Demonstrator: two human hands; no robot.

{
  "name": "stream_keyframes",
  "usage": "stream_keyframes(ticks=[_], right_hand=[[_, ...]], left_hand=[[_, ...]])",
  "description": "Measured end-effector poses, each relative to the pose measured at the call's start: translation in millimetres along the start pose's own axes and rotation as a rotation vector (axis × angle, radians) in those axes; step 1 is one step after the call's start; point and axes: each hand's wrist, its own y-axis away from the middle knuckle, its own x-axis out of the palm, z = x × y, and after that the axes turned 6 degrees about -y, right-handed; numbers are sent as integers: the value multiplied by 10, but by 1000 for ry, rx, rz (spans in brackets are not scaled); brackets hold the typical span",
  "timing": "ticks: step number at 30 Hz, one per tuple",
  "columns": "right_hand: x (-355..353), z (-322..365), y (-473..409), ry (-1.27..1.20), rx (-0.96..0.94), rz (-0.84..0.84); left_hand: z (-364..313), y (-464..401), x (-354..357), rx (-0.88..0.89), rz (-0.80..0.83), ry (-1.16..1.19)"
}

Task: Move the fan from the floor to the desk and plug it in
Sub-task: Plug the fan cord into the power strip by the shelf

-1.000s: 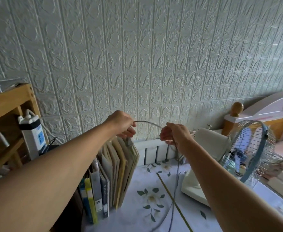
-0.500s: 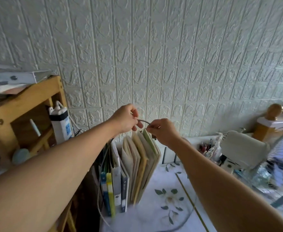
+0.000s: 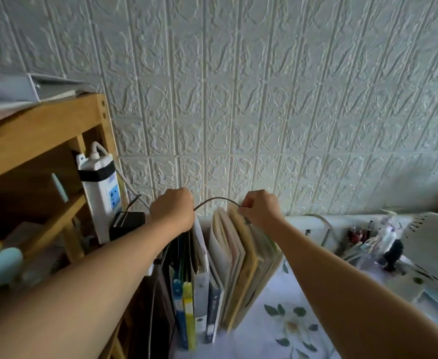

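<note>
Both hands gripping the cord above the books.
Left hand and right hand are pinching the cord, arching between their fingers; books standing directly beneath, power strip left, fan far right on desk.

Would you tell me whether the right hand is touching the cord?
Touching. The head view shows the right hand pinching the cord where its arc ends at the fingertips.

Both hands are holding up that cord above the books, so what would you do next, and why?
Probably carry the cord leftward past the books toward the white power strip on the wooden shelf. Left hand and right hand both grip it, and no plug shows in the strip's visible socket.
</note>
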Motion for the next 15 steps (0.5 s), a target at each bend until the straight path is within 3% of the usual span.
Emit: stream_keyframes(ticks=[10, 15], right_hand=[[466, -54, -235, 27, -20, 16], [551, -140, -169, 210, 15, 68]], left_hand=[[108, -280, 315, -116, 6, -26], [114, -277, 375, -114, 107, -51]])
